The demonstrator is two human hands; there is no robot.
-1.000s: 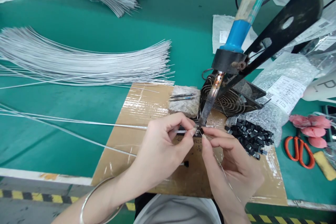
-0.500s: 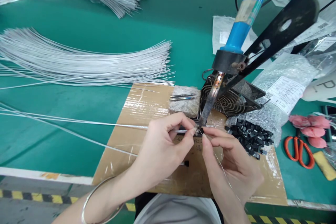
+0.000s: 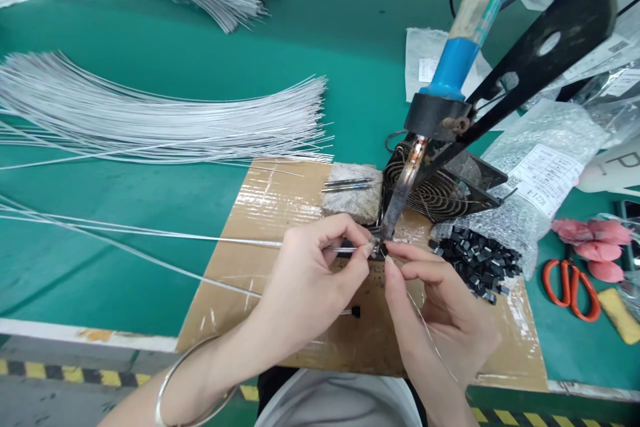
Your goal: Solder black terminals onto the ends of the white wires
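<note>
Pinching a thin silver wire (image 3: 320, 246) between thumb and forefinger, the left hand (image 3: 310, 283) holds its grip pressed together right at the wire's end. Just across from it, the right hand (image 3: 440, 310) has its own fingertips closed on a tiny black part (image 3: 383, 251) that meets the wire tip; the two grips almost touch. Directly above that meeting point comes down the grey metal tip of a blue-handled soldering iron (image 3: 453, 60), clamped in a black metal stand (image 3: 520, 73). The wire runs away from the left grip, out past the edge of a tape-covered brown cardboard sheet (image 3: 260, 213) on which both hands work. Just beyond the grips lies a frayed grey pad (image 3: 350, 203) with a black wire-grille fan (image 3: 440, 190) beside it. Outward from the right grip is a heap of small black parts (image 3: 480, 263) spilling from a clear bubble-wrap bag (image 3: 540, 173); farther off lie orange-handled scissors (image 3: 570, 287). Below the left grip a finished black-tipped wire end (image 3: 353, 311) rests on the cardboard. Well away across the green table (image 3: 150, 280) lies a big fanned bundle of silver wires (image 3: 150, 120).
</note>
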